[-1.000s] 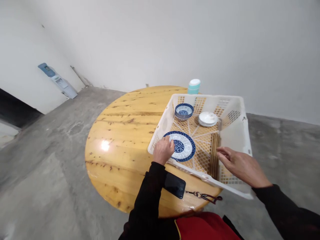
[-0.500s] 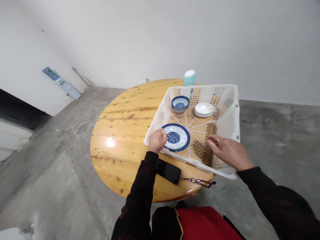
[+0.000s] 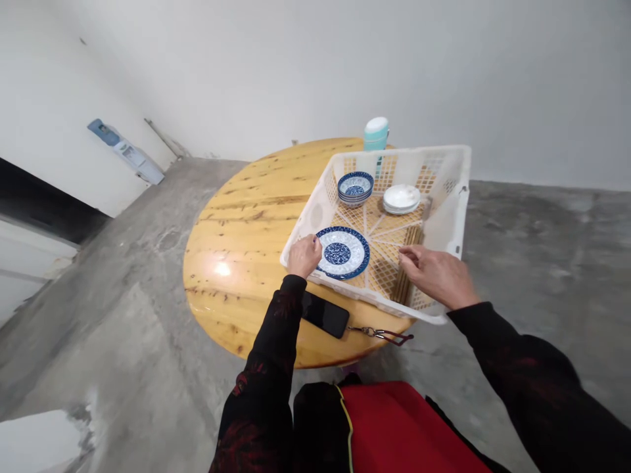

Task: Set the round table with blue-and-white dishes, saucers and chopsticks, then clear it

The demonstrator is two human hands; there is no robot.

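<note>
Curled left hand (image 3: 304, 256) and bent right hand (image 3: 436, 272) at basket (image 3: 446, 220); cannot tell if pinching anything.
Toward basket's near-left corner, plate (image 3: 340, 253); along its right side, sticks (image 3: 401, 290); toward its far end, bowls (image 3: 355, 190) and saucers (image 3: 401, 198), probably stacked to save space.

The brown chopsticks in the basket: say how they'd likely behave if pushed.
The chopsticks look slim and straight, so each is probably stiff and light. They lie side by side and I see no tie, so a push may spread or roll them. The basket has a latticed floor, so tips could catch.
</note>
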